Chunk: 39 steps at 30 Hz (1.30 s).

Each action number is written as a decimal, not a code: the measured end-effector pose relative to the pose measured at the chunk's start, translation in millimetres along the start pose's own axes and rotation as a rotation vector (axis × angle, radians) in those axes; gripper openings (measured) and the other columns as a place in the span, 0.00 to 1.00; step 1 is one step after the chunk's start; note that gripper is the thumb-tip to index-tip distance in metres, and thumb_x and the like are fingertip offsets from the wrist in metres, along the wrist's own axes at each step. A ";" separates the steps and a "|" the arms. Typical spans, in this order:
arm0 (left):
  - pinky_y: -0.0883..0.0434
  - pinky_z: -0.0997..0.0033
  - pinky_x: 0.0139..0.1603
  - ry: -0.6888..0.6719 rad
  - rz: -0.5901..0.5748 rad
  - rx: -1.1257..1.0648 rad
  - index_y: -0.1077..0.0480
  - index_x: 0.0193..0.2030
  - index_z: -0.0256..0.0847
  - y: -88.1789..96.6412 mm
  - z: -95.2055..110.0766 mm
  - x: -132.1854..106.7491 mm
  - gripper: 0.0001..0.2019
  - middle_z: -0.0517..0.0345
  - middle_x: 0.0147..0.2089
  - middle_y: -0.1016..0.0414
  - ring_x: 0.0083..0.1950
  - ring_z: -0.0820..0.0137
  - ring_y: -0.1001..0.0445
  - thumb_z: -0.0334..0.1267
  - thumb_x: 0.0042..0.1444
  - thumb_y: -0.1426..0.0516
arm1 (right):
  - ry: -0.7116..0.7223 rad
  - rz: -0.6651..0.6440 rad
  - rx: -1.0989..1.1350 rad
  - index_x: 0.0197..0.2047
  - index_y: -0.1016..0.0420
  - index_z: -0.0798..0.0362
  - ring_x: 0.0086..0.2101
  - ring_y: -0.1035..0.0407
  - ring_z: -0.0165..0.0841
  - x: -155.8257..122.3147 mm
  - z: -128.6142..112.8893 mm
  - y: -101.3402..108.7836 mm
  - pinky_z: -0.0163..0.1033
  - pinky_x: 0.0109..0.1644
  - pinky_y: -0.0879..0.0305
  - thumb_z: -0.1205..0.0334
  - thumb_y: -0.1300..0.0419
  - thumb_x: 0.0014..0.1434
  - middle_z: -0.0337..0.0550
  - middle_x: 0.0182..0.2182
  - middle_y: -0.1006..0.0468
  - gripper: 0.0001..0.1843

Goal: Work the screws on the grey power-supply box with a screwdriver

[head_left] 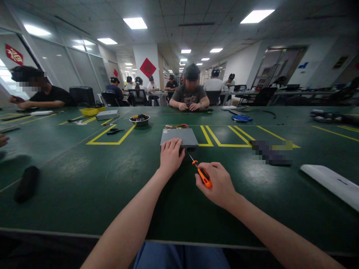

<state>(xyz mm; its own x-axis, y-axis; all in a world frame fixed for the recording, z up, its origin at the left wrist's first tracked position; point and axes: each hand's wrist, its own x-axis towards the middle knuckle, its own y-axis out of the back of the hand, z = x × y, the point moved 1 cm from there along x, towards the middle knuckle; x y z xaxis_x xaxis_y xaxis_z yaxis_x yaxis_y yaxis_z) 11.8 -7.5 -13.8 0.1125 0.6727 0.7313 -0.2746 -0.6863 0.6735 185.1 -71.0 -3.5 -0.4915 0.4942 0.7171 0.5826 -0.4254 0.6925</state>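
Blue jeans (181,257) peek in at the very bottom, just behind the edge of a big dark green desk (84,201). The person's left hand (169,157) is open and resting on top of a flat grey metal box (179,136), fingers draped over the near edge, not really gripping anything. Their right hand (215,183) is closed around an orange-and-black screwdriver (204,175), with the thin steel shaft (190,157) angled toward the box's front right corner. The tip ends right at that edge, though you can't really tell if it's touching. The box sits mid-desk with a small bundle of red wires (176,126) just behind it. Further out there's a steel bowl of small parts (139,120), small black pliers (114,131) inside a yellow tape outline (103,143), blue gloves (241,118), and a long white slab (331,185) off to the right. Across the desk, a co-worker's hands (189,107) rest close together.
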 end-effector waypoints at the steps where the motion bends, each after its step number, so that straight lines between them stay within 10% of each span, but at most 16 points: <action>1: 0.43 0.59 0.58 0.002 -0.004 -0.001 0.38 0.55 0.42 0.1 0.1 0.1 0.18 0.52 0.56 0.34 0.58 0.62 0.39 0.39 0.58 0.51 | 0.022 -0.006 -0.010 0.38 0.33 0.54 0.28 0.37 0.32 0.1 0.2 0.1 0.42 0.41 0.43 0.64 0.48 0.55 0.41 0.28 0.30 0.07; 39: 0.41 0.59 0.56 0.013 0.037 -0.022 0.36 0.51 0.42 -1.5 -1.9 -0.3 0.16 0.53 0.55 0.32 0.56 0.62 0.37 0.38 0.55 0.47 | 0.032 0.162 -0.023 0.34 0.32 0.55 0.23 0.33 0.30 -1.1 17.5 14.6 0.44 0.40 0.41 0.65 0.45 0.53 0.39 0.25 0.25 0.04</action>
<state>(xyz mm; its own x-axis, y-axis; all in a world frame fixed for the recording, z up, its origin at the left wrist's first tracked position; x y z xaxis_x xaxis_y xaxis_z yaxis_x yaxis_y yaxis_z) 10.4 -6.1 -15.3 0.0897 0.6507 0.7540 -0.2996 -0.7044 0.6435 205.4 -64.5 4.4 -0.4126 0.3937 0.8214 0.6408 -0.5154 0.5690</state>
